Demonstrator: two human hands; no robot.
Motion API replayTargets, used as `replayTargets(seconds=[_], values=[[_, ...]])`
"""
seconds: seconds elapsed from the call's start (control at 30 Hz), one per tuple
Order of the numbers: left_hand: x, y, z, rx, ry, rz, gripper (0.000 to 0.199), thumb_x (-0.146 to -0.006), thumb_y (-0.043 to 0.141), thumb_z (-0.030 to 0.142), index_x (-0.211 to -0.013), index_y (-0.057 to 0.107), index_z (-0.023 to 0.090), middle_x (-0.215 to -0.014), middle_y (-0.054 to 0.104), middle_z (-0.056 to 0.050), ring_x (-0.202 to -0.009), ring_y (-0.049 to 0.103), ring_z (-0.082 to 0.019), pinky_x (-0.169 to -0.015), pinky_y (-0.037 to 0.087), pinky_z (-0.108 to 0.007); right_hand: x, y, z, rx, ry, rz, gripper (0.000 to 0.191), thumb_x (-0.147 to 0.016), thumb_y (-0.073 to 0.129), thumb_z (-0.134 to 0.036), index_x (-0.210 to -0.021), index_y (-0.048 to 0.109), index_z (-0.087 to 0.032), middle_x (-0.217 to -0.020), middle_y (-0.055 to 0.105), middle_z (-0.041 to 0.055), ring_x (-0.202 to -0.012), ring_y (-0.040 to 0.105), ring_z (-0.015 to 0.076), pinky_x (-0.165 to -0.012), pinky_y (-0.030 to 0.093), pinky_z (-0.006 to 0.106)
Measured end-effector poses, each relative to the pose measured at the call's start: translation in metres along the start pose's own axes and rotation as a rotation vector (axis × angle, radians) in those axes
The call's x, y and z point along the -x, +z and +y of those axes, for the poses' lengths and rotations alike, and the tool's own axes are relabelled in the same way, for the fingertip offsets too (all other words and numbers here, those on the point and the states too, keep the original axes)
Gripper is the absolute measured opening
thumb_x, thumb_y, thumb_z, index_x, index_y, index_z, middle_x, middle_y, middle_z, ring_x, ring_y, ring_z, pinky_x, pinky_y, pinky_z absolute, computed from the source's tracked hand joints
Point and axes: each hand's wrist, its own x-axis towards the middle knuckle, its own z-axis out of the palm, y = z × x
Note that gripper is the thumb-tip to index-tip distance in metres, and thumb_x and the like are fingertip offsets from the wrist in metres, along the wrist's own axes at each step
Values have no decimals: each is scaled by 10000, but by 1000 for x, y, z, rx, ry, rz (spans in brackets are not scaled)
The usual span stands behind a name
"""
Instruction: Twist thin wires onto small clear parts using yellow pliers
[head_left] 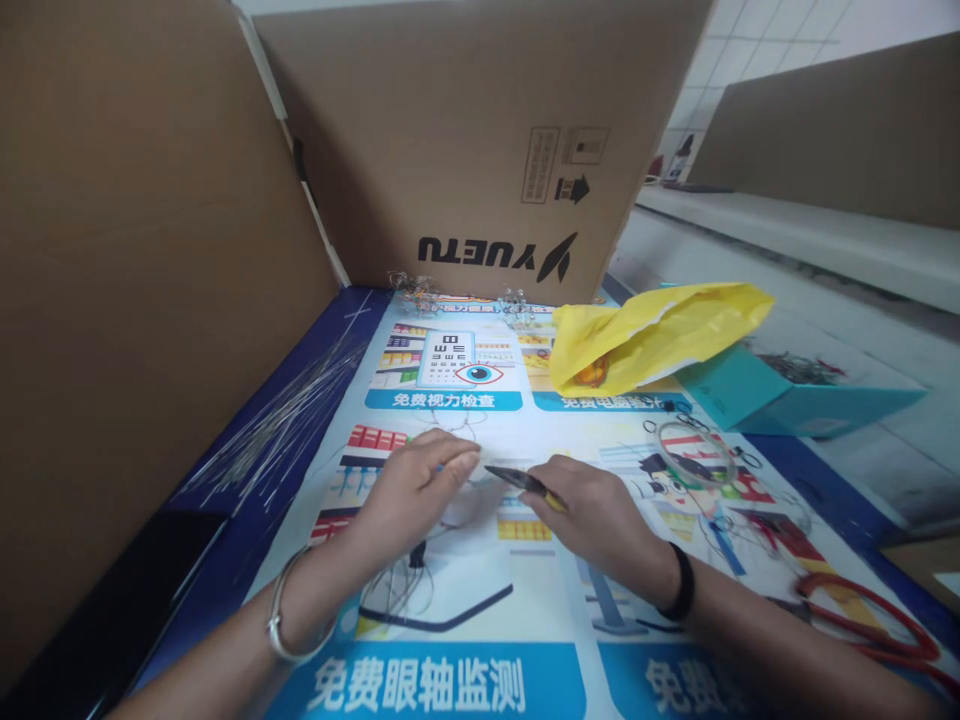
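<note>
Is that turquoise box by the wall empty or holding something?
Holding something: a tangle of thin, wiry pieces shows inside the turquoise box.

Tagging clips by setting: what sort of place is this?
Probably an improvised handwork table, whether at home or in a small workshop I can't tell: pliers in the right hand, loose thin wires at the left, and a printed eye-check poster serving as table cover.
</note>
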Motion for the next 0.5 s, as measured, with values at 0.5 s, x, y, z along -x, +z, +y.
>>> replayTargets(seconds=[0.5], values=[[-9, 5, -43, -157, -60, -60, 175, -796, 480, 219, -677, 605, 190, -775, 587, -25, -837, 536, -185, -768, 404, -304, -2, 7, 11, 380, -205, 157, 138, -841, 474, -163, -764, 588, -172, -693, 550, 32, -670, 465, 151, -605, 265, 278]])
